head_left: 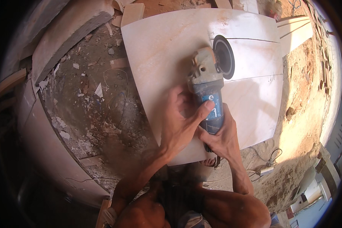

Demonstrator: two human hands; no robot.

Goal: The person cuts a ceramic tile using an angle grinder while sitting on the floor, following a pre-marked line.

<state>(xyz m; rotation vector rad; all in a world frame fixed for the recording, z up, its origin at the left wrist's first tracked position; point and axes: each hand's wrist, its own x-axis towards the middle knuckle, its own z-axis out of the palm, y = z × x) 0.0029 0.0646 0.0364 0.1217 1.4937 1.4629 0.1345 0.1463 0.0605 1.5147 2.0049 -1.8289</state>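
Note:
An angle grinder with a blue body and a dusty metal head is held over the slab by both my hands. Its dark round disc stands to the right of the head, near two dark lines across the slab. My left hand grips the body from the left, with the thumb laid over its label. From the right and below, my right hand wraps the rear part of the body. Beneath lies a large pale stone slab. Whether the disc touches the slab or is spinning, I cannot tell.
Rubble and broken chips cover the dirt floor at left, beside a thick stone block. A cable loops to a small white box at lower right. Sandy ground runs along the right side. My knees are close to the slab's near edge.

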